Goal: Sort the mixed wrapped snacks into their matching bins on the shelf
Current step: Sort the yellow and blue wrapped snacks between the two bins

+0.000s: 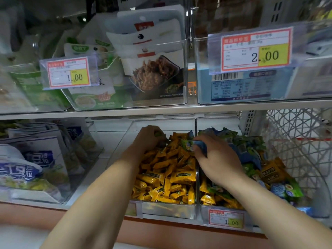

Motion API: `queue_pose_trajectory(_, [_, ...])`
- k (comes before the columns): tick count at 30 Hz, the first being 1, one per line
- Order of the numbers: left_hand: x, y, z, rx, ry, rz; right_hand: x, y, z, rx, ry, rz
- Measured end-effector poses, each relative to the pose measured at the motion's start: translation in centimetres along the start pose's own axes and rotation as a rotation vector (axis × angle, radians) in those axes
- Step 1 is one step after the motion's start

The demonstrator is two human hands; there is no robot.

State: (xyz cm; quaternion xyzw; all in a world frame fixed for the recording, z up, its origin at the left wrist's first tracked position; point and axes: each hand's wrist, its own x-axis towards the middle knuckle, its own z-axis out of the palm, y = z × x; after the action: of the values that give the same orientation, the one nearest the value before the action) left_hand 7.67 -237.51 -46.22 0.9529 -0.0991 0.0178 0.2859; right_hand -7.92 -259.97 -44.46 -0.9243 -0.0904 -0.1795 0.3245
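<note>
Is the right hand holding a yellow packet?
No, the right hand grips a blue packet, not a yellow one.

Yellow wrapped snacks (167,177) filled the middle clear bin (167,211) in a loose heap. The right clear bin (203,212) beside it held a mixed pile: green packets (251,142), blue packets (251,159) and some yellow packets (271,173) lying among them.

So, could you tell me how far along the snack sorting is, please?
Partly done: the middle bin holds almost only yellow packets. In hand: the left hand grips a greenish packet at that bin's back, and the right hand pinches a blue packet. Left: stray yellow packets lie among blue and green ones in the right bin.
</note>
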Motion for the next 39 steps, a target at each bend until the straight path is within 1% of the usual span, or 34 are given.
queue_pose_trajectory(3, [-1.8, 2.1, -2.1, -0.080, 0.186, 0.067, -0.1, -0.1, -0.5, 0.001, 0.066, -0.015])
queue_pose_trajectory(5, [-3.8, 3.8, -3.3, -0.229, 0.227, 0.106, -0.3, -0.5, -1.1, 0.113, 0.096, 0.018])
queue_pose_trajectory(7, [-6.7, 5.5, -3.8, -0.441, 0.203, 0.058, -0.7, -0.9, -1.8, 0.257, 0.135, 0.083])
queue_pose_trajectory(11, [-12.3, 8.3, -3.3, -0.806, 0.130, -0.125, -1.9, -1.1, -2.9, 0.489, 0.233, 0.261])
queue_pose_trajectory(13, [-14.1, 9.6, -2.7, -0.967, 0.062, -0.189, -2.4, -1.2, -3.0, 0.624, 0.220, 0.366])
queue_pose_trajectory(15, [-15.3, 10.8, -1.7, -1.117, 0.000, -0.211, -2.9, -1.8, -3.3, 0.753, 0.189, 0.442])
queue_pose_trajectory(18, [-16.4, 12.5, -0.2, -1.189, -0.021, -0.229, -3.4, -2.4, -4.0, 0.860, 0.194, 0.464])
queue_pose_trajectory(20, [-16.8, 13.3, 0.5, -1.200, -0.010, -0.230, -3.5, -2.7, -4.6, 1.009, 0.187, 0.471])
queue_pose_trajectory(21, [-16.9, 13.6, 0.7, -1.204, -0.003, -0.228, -3.6, -2.7, -4.8, 1.069, 0.153, 0.466])
queue_pose_trajectory(23, [-17.2, 14.2, 1.3, -1.214, -0.015, -0.208, -4.1, -2.8, -4.8, 1.088, 0.036, 0.450])
queue_pose_trajectory(25, [-17.6, 14.7, 1.8, -1.261, -0.038, -0.179, -4.6, -2.6, -4.3, 0.983, -0.087, 0.416])
queue_pose_trajectory(26, [-17.6, 14.9, 2.1, -1.293, -0.044, -0.172, -4.8, -2.6, -4.1, 0.936, -0.117, 0.396])
queue_pose_trajectory(29, [-17.6, 15.3, 2.4, -1.384, -0.074, -0.193, -5.1, -2.1, -3.9, 0.914, -0.090, 0.389])
queue_pose_trajectory(31, [-17.5, 15.6, 2.3, -1.427, -0.137, -0.215, -5.2, -1.3, -4.2, 0.910, -0.058, 0.407])
queue_pose_trajectory(33, [-17.4, 15.9, 2.2, -1.414, -0.199, -0.202, -5.2, -0.4, -5.0, 0.891, -0.044, 0.411])
queue_pose_trajectory(35, [-17.3, 16.1, 2.5, -1.298, -0.253, -0.132, -5.1, 0.5, -6.2, 0.880, -0.015, 0.406])
queue_pose_trajectory(36, [-17.3, 16.2, 2.6, -1.150, -0.248, -0.065, -5.0, 1.0, -6.9, 0.833, 0.026, 0.391])
queue_pose_trajectory(37, [-17.1, 16.3, 2.8, -0.940, -0.214, 0.023, -4.8, 1.7, -7.6, 0.727, 0.085, 0.351])
queue_pose_trajectory(39, [-16.4, 17.1, 3.3, -0.561, -0.127, 0.188, -4.3, 3.4, -9.1, 0.411, 0.209, 0.263])
